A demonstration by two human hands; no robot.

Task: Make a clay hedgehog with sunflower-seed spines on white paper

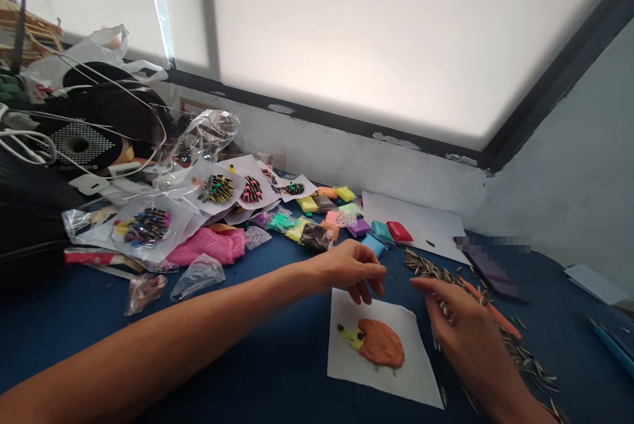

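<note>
A white paper sheet (341, 361) lies on the dark blue table, bearing a flat hedgehog shape in modelling clay. Its rounded body (382, 343) is orange; the pointed yellow-green head (352, 338) has dark dots at nose and eye. Over the sheet's top edge hangs my left hand (357, 270), fingers loosely bent and apart, with nothing visible in them. My right hand (463, 328) is to the right of the sheet, above a spread of striped sunflower seeds (532, 366). Its index finger and thumb are apart, while its other fingers are largely hidden.
Wrapped clay packets (399, 232) in several colours lie behind my left hand. Papers with seed-covered hedgehogs (148, 229) and a pink cloth (208, 247) are at left. An orange stick (502, 319) lies among the seeds, near a dark phone-like object (493, 272). A wall borders the back.
</note>
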